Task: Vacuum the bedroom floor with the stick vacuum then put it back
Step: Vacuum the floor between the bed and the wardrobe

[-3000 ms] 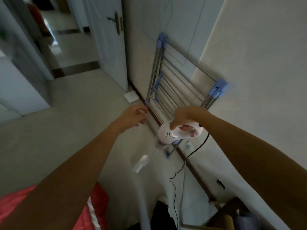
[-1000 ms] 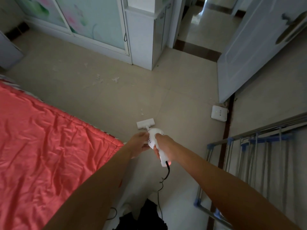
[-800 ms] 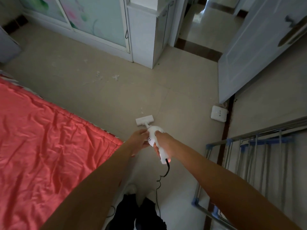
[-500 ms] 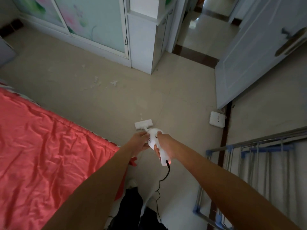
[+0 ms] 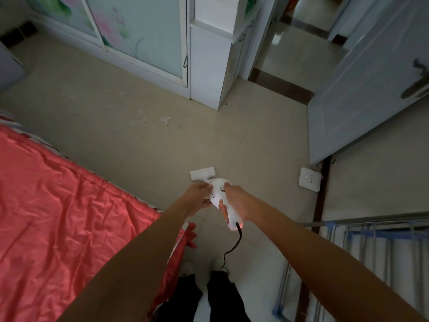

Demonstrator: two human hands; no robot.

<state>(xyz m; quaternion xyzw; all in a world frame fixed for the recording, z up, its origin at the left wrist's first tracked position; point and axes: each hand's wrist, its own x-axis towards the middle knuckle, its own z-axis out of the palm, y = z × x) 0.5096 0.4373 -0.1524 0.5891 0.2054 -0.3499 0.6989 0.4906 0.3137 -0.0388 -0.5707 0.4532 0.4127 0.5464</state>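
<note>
Both hands hold the white corded stick vacuum (image 5: 219, 198) at centre frame: right hand (image 5: 236, 202) wrapped around its handle, left hand (image 5: 197, 196) closed on its body. White paper scraps (image 5: 151, 119) above remain unswept, so vacuuming seems barely begun.

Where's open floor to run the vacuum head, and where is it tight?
Open: the tiles between the red bedspread, the wardrobe and the door, with only paper scraps. Tight: the strip by the drying rack and white box, and where the cord trails.
</note>
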